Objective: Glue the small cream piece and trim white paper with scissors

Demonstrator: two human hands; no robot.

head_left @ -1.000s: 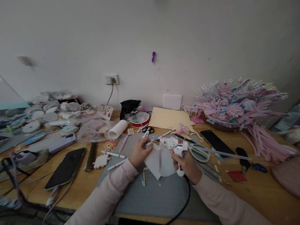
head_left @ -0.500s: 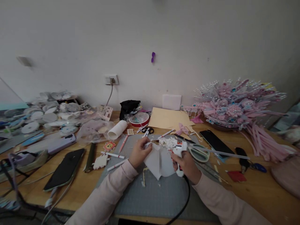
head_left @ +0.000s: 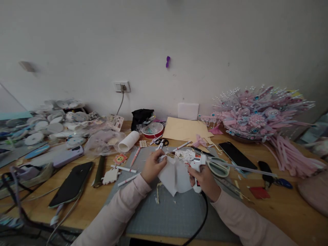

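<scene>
My left hand (head_left: 153, 166) pinches the upper left edge of a folded white sheet of paper (head_left: 168, 178), which hangs over the grey cutting mat (head_left: 164, 218). My right hand (head_left: 204, 181) is wrapped round the handle of a white hot glue gun (head_left: 196, 162), its tip pointing left toward the sheet's top edge. A clear glue stick (head_left: 246, 167) sticks out of the gun's back, and a black cord hangs from its handle. Whitish scraps (head_left: 185, 155) lie around the nozzle, so I cannot tell whether the tip touches the paper.
Scissors (head_left: 219, 168) lie right behind the glue gun. Several marker pens (head_left: 128, 179) and a white paper roll (head_left: 128, 141) are left of the mat. A black phone (head_left: 237, 158) and a large pink beaded headpiece (head_left: 253, 116) stand on the right. Another phone (head_left: 70, 184) lies at left.
Both hands keep nearly the same place, with the glue gun held at the sheet's top edge. The whole view has shifted very slightly.
</scene>
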